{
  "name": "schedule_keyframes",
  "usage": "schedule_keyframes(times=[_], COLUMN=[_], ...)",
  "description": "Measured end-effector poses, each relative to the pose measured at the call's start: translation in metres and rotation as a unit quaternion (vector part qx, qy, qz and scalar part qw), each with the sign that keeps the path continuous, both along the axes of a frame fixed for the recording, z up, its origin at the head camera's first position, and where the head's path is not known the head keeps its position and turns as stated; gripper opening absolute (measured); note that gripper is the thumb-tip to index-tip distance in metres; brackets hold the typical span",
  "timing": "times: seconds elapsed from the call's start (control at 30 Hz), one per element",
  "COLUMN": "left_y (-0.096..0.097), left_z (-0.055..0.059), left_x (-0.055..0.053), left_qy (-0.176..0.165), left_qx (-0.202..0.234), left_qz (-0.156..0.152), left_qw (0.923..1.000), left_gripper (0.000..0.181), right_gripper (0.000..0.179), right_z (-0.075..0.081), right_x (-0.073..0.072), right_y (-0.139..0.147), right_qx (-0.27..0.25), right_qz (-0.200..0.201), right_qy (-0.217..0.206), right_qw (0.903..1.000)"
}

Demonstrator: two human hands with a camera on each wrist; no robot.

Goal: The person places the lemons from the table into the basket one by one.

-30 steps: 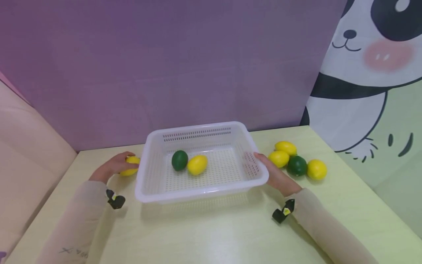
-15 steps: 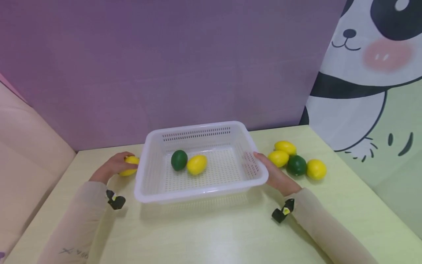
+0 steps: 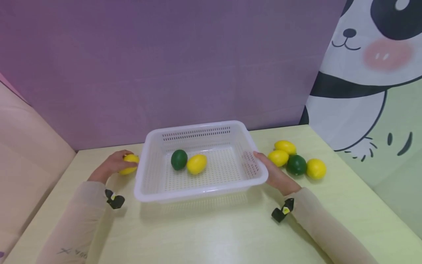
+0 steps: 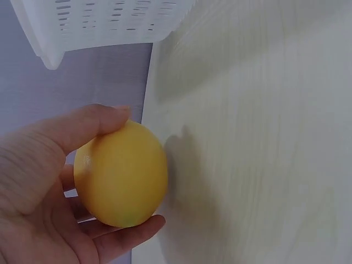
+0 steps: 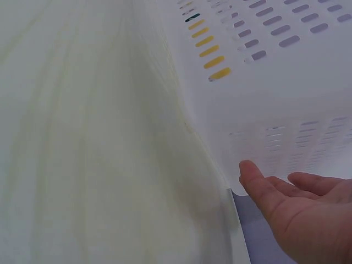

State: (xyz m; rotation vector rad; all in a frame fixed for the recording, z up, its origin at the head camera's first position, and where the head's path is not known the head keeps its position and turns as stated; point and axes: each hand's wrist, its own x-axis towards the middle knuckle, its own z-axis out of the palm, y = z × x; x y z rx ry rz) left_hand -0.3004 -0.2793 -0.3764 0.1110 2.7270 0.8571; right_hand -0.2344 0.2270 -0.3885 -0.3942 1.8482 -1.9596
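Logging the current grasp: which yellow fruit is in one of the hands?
The yellow fruit just left of the white basket, gripped by the left hand. Another yellow fruit lies inside the basket; three more yellow fruits sit to its right.

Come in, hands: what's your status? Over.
Left hand grips oval yellow lemon. Right hand at right end of white perforated plastic basket. Lemon outside basket. Possibly in the way: basket's left wall.

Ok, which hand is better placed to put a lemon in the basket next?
Probably the left hand: it grips a lemon beside the white basket, while the right hand is at the basket's opposite side, holding no fruit.
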Motion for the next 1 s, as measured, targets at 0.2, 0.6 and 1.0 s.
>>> schedule_keyframes(times=[0.2, 0.6, 1.0], left_y=[-0.001, 0.000, -0.002], left_z=[0.004, 0.020, 0.039], left_x=[0.000, 0.005, 0.011], left_qy=[0.010, 0.049, 0.056], left_qx=[0.004, 0.007, 0.014], left_qz=[-0.004, -0.010, -0.005], left_qw=[0.9999, 0.9987, 0.9983], left_gripper=[0.068, 0.063, 0.067], right_gripper=[0.063, 0.064, 0.064], right_z=[0.000, -0.001, -0.001], right_x=[0.000, 0.000, 0.001], right_y=[0.000, 0.000, 0.002], right_qx=[-0.001, -0.007, -0.008], right_qz=[0.004, -0.001, 0.005], right_qy=[0.000, 0.000, 0.002], right_qw=[1.0000, 1.0000, 1.0000])
